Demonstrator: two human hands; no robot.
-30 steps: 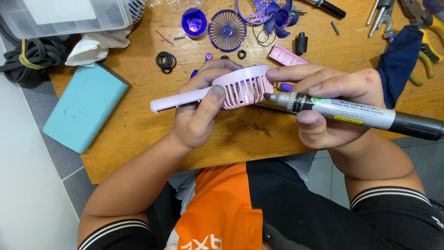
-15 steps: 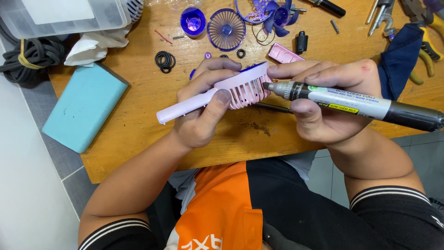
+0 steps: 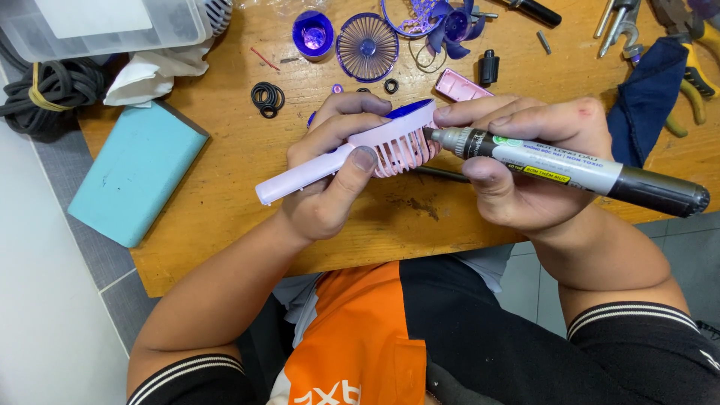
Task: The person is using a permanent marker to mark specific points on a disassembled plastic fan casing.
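Both of your hands are occupied above the wooden bench (image 3: 225, 202). Your left hand (image 3: 330, 176) is clamped on the pink fan housing (image 3: 375, 150), held tilted. Your right hand (image 3: 525, 161) grips a grey marker (image 3: 570, 169), its tip touching the housing's grille edge.

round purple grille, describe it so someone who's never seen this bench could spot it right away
Start at the wooden table and look along its far edge, above the pink fan shell held in the left hand. The round purple grille lies flat there, between a small purple cup and a purple fan blade. It alone is a see-through disc with thin spokes fanning from a central hub.
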